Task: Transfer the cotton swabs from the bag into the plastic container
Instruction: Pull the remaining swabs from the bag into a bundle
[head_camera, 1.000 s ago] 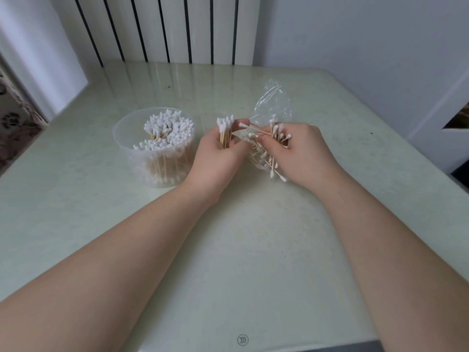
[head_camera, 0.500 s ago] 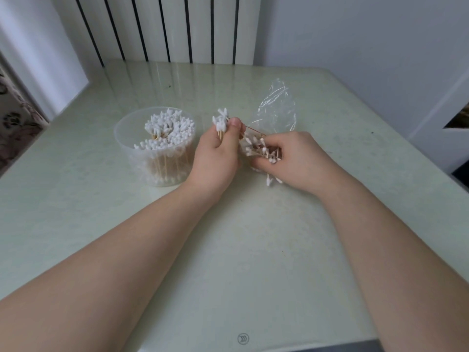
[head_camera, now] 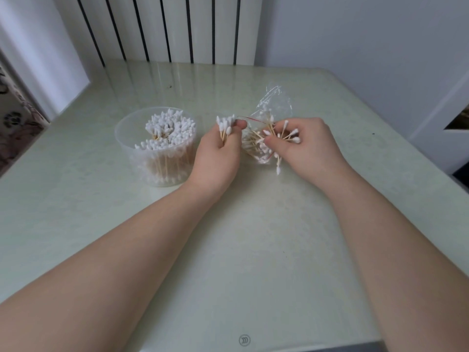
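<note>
A round clear plastic container (head_camera: pixel 124 138) stands left of centre on the table, holding many upright cotton swabs (head_camera: pixel 168 130). Just right of it my left hand (head_camera: pixel 215 161) grips a small upright bundle of swabs (head_camera: pixel 224 127), and its thumb pinches the red-edged mouth of a clear plastic bag (head_camera: pixel 275 102). The bag lies between my hands with loose swabs (head_camera: pixel 258 148) inside. My right hand (head_camera: pixel 307 148) pinches several splayed swabs (head_camera: pixel 286 134) at the bag's right side. One swab tip sticks out below the bag.
The pale green table (head_camera: pixel 253 250) ends at a front edge near the frame's bottom and a right edge beside a white door. A white radiator (head_camera: pixel 167 29) stands behind the table. A patterned cloth (head_camera: pixel 12 123) shows at the far left.
My right hand has drawn several swabs up out of the bag and now holds them fanned out. The bag has shifted a little. My left hand keeps its bundle in place.
</note>
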